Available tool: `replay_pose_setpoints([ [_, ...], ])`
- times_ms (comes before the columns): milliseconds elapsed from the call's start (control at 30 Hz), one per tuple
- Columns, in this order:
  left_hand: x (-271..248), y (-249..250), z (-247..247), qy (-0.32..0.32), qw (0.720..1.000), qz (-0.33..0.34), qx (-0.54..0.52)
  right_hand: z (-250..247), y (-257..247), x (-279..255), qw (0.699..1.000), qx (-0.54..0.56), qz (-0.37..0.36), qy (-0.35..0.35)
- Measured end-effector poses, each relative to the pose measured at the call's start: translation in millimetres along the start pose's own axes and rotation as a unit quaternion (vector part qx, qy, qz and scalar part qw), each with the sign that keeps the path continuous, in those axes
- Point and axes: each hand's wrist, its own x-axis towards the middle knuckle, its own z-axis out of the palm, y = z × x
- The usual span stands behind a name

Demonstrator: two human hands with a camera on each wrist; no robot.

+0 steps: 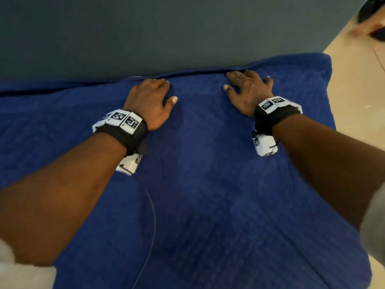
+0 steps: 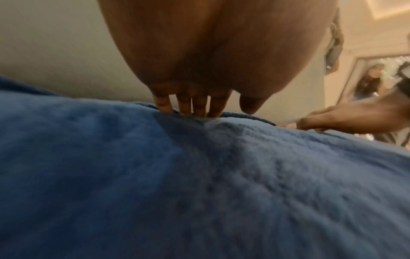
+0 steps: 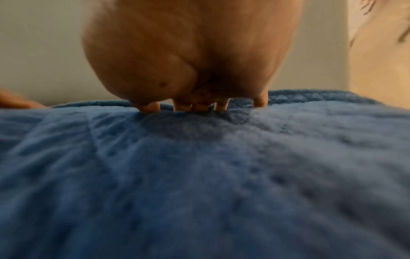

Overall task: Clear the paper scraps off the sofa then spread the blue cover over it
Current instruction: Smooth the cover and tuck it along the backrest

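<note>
Blue quilted fabric, the cover (image 1: 208, 195), lies spread across the sofa seat, reaching the far edge, where it meets a grey-blue upright panel (image 1: 166, 28) that may be sofa back or wall, and draping over the right end beside a pale floor (image 1: 358, 97). Both hands lie palm down on the cover near that far edge, apart from each other. The left hand (image 1: 150, 102) rests with fingers straight and close together, fingertips (image 2: 165, 105) pushed into the fold along the far edge. The right hand (image 1: 249, 91), nearer the right end, has its fingers splayed, its fingertips (image 3: 220, 105) pressing the same edge. Neither hand grips anything. Black wrist bands (image 1: 125, 136) carrying white marker tiles wrap both wrists, and a thin dark cable (image 1: 154, 215) trails across the cover toward the near edge.
</note>
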Motion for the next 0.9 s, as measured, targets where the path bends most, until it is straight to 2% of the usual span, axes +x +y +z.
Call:
replay_pose_setpoints([
  [200, 37.4, 20.7, 17.8, -0.021, 0.996, -0.076, 0.042, -15.0, -26.4, 23.3, 0.996, 0.028, 0.072, -0.037],
  [300, 46.1, 29.0, 10.9, -0.048, 0.991, -0.099, 0.069, -18.4, -9.8, 32.5, 0.997, 0.058, 0.038, -0.045],
  [400, 55.3, 37.0, -5.2, -0.089, 0.986, -0.131, 0.048, -13.2, 31.1, 20.3, 0.995, 0.097, -0.023, -0.012],
  [467, 52.2, 41.5, -10.2, -0.053, 0.992, -0.108, 0.041, -9.7, 66.5, 8.0, 0.998, 0.057, -0.02, 0.034],
  [500, 48.6, 48.5, -10.5, -0.025, 0.996, -0.078, 0.032, -8.3, 88.3, 2.2, 0.998, 0.039, 0.011, 0.05],
  [567, 45.5, 68.5, -1.5, -0.001, 1.0, 0.002, 0.001, -9.7, 132.2, -6.8, 0.993, 0.034, 0.101, 0.043],
  [600, 49.0, 81.6, 5.7, -0.012, 0.999, 0.032, -0.015, -10.9, 152.6, -7.2, 0.991, 0.034, 0.129, 0.021],
  [667, 63.1, 102.7, 15.7, -0.055, 0.998, 0.02, -0.034, -14.9, 179.0, -0.6, 0.991, 0.03, 0.128, -0.023],
  [733, 77.9, 112.2, 20.7, -0.055, 0.998, -0.018, -0.028, -13.5, 189.5, 7.5, 0.991, 0.047, 0.12, -0.039],
  [800, 86.7, 116.9, 25.3, -0.047, 0.998, -0.031, -0.003, -8.0, 191.4, 12.6, 0.986, 0.085, 0.137, -0.035],
  [900, 92.0, 122.7, 25.3, -0.069, 0.995, -0.057, 0.031, 1.9, 185.8, 20.5, 0.98, 0.107, 0.165, -0.015],
])
